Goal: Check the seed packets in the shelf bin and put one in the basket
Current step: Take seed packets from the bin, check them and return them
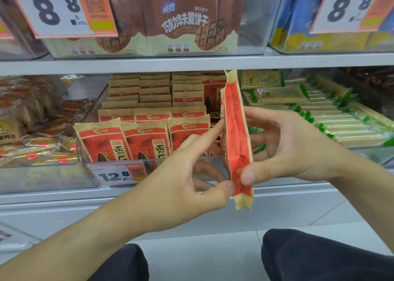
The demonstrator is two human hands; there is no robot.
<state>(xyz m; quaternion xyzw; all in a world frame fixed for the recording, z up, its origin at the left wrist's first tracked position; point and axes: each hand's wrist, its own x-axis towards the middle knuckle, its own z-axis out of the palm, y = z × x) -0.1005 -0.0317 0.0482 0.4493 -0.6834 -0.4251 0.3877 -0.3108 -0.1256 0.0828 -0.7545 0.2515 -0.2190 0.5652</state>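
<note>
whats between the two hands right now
In the head view, one red seed packet stands edge-on between them, pinched by the left hand and the right hand in front of the bin.

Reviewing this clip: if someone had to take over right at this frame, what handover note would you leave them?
Left hand: pinches the lower edge of the held packet with thumb and forefinger.
Right hand: grips the same packet, held upright and edge-on in front of the bin.
Other seed packets stand in rows in the bin, above the price tag.
Done: one packet is out and being checked.
Left: put it in the basket, which is not in view.
</note>
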